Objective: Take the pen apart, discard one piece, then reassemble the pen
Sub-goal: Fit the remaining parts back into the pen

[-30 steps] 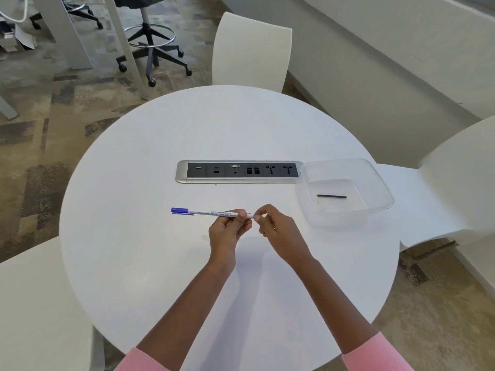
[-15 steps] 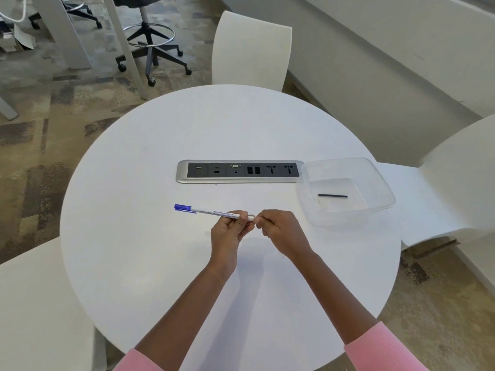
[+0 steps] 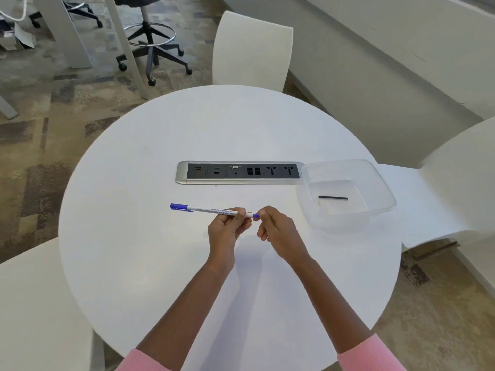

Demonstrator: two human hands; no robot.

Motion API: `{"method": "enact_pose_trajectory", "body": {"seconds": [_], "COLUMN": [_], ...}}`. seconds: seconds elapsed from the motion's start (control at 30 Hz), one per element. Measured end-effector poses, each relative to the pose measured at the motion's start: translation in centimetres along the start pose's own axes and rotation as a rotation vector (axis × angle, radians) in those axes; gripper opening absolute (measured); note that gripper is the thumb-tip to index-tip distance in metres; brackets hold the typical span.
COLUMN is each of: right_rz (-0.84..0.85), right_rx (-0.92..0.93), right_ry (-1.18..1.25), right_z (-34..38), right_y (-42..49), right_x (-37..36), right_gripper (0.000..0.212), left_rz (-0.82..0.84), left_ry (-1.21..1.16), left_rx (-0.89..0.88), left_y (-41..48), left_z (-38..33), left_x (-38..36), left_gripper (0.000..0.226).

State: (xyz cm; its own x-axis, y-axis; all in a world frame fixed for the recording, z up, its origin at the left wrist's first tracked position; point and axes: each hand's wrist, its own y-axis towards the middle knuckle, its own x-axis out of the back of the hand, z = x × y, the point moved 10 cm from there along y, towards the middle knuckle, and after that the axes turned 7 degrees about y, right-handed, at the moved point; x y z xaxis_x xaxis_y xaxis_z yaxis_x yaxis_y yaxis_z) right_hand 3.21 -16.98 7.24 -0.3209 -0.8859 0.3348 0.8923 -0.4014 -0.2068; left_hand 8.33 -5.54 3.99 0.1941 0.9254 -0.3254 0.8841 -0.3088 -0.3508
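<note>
A white pen (image 3: 211, 210) with a blue cap at its left end is held level above the round white table (image 3: 134, 236). My left hand (image 3: 227, 230) grips the barrel near its right end. My right hand (image 3: 278, 231) pinches the small blue end plug (image 3: 255, 216) at the pen's right tip. A thin black rod (image 3: 333, 197), a pen piece, lies in the clear plastic container (image 3: 375, 183) to the right of both hands.
A silver and black socket panel (image 3: 241, 172) is set into the table behind the pen. White chairs stand at the far side (image 3: 251, 49), the right (image 3: 455, 178) and the near left (image 3: 34, 303). A wheeled stool (image 3: 150, 46) stands on the carpet beyond.
The blue end plug now shows at the pen's right tip between my right fingers. The pen and both hands have stayed nearly in place.
</note>
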Motion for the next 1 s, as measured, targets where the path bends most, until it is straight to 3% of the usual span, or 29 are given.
{"method": "enact_pose_trajectory", "body": {"seconds": [0.1,0.3,0.47,0.63,0.83,1.0], "right_rz": [-0.009,-0.045,-0.014,0.038,0.083,0.180], "right_rx": [0.102,0.288,0.353,0.213,-0.036,-0.220], "right_ry": [-0.115,-0.330,-0.360,-0.199,0.105,0.351], "right_z": [0.4,2.3,3.4,2.6,0.7,-0.6], "right_y": [-0.4,-0.7,-0.5,0.3,0.7,0.4], "right_x": [-0.1,0.1,0.5,0.6,0.7,-0.3], "right_gripper": [0.016,0.016,0.014,0.016,0.036,0.034], "left_rz": [-0.019,-0.023,0.008,0.032,0.072,0.065], "left_ry": [-0.012,-0.041,-0.037,0.004,0.067,0.066], "left_rx": [0.012,0.012,0.003,-0.027,-0.072,-0.071], "left_y": [-0.1,-0.3,-0.5,-0.4,-0.4,-0.4], "left_z": [0.2,0.1,0.0,-0.5,-1.0,-1.0], "left_x": [0.1,-0.2,-0.7,-0.8,-1.1,-0.9], "left_gripper": [0.008,0.011,0.011,0.011,0.013,0.013]}}
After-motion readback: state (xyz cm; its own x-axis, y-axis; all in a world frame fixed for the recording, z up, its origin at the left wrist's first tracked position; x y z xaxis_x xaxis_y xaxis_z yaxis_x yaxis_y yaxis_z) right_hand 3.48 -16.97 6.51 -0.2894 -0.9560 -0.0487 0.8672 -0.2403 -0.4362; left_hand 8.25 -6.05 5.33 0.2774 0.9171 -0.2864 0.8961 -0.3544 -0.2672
